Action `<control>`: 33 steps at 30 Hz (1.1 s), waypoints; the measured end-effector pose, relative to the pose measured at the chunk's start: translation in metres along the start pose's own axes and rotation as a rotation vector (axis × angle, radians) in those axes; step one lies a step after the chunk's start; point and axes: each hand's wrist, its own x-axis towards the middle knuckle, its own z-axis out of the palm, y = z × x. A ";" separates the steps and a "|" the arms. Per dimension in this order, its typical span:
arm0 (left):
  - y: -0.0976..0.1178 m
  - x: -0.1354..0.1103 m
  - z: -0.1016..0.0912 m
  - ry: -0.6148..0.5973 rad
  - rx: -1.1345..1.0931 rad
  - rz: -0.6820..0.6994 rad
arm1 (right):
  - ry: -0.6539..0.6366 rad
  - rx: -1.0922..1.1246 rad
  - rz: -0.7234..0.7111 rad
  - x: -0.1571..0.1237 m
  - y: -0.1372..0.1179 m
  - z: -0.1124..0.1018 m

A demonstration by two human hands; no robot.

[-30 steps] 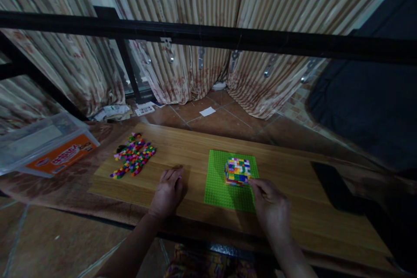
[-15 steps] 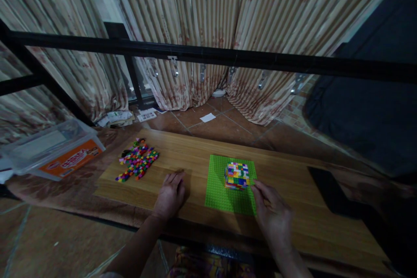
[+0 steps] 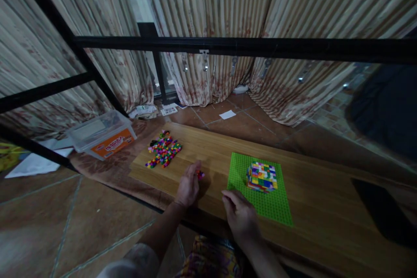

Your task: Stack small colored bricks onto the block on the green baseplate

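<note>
Two small bricks (image 3: 200, 175) at left hand (image 3: 189, 185) fingertips — grip unclear, right hand (image 3: 240, 216) loosely curled, empty.

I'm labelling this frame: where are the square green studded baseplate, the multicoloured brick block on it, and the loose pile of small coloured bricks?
Square green studded baseplate (image 3: 273, 206), head view, bare near part.
Multicoloured brick block (image 3: 262, 176), head view, top face.
Loose pile of small coloured bricks (image 3: 163, 152), head view, middle.

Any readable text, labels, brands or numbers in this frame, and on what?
Orange label on the clear plastic box: red lettering, too blurred to read.
Paper with a printed code on the floor: too small to read.
Papers by the curtain: print illegible.
Nothing else carries text.
</note>
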 end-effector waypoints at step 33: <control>0.006 0.004 0.000 -0.037 0.089 0.059 | 0.041 0.186 0.155 0.021 -0.003 -0.029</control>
